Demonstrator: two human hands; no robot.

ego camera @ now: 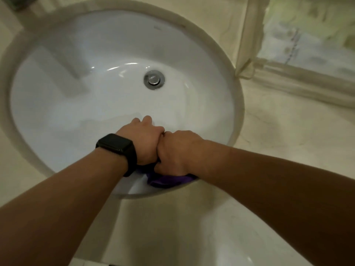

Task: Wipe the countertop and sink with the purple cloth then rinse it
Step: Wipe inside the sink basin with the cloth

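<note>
A white oval sink (76,104) is set into a cream marble countertop (278,131). Over the sink's near side, my left hand (145,141) and my right hand (176,150) are pressed together, both closed around the purple cloth (167,180). Only a bunched part of the cloth shows below my hands, hanging just above the sink's front wall. A black watch sits on my left wrist. The metal drain (154,80) lies farther back, in the middle of the basin.
The countertop continues toward me in front of the sink and to the right. A raised marble ledge (307,81) and an upright corner edge (247,39) border the counter at the back right. A faucet's faint reflection shows on the basin's left wall.
</note>
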